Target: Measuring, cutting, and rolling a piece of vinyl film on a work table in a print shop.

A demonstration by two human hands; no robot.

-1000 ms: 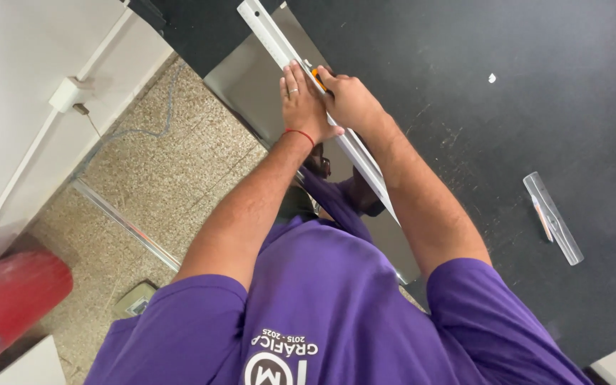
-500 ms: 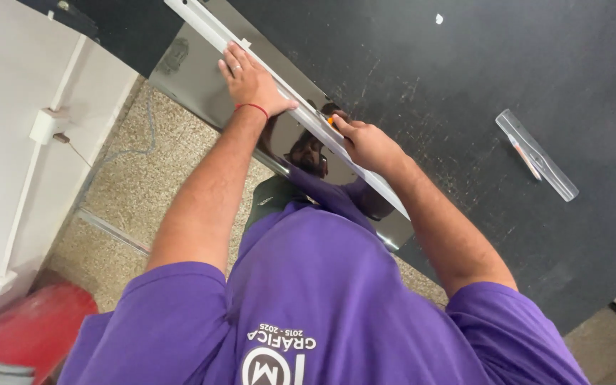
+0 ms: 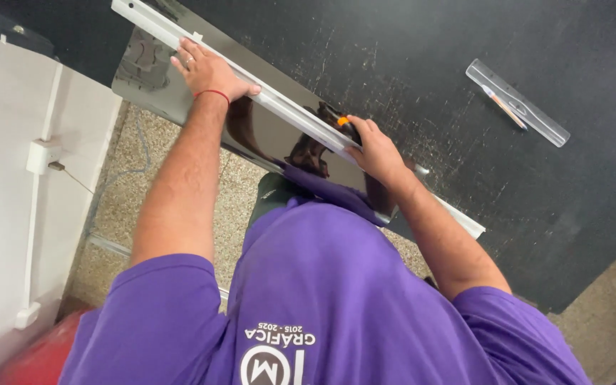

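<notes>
A long pale metal straightedge (image 3: 290,114) lies slantwise across a glossy dark sheet (image 3: 265,139) on the black tabletop (image 3: 429,57). My left hand (image 3: 208,71) presses flat on the straightedge near its far end; a red cord circles that wrist. Lower on the straightedge, my right hand (image 3: 376,150) grips a small cutter with an orange tip (image 3: 343,122), held against the straightedge's edge on the sheet. The blade itself is hidden by my fingers. My purple shirt fills the lower part of the view.
A clear plastic ruler (image 3: 518,103) with a pencil beside it lies on the table to the right. A white wall with a socket box (image 3: 40,153) and conduit stands at left. Speckled floor (image 3: 119,207) shows below the table edge, and a red object (image 3: 30,356) at bottom left.
My right hand has slid the cutter along the straightedge toward my body, away from my left hand. My left hand has stayed pressed on the straightedge.
</notes>
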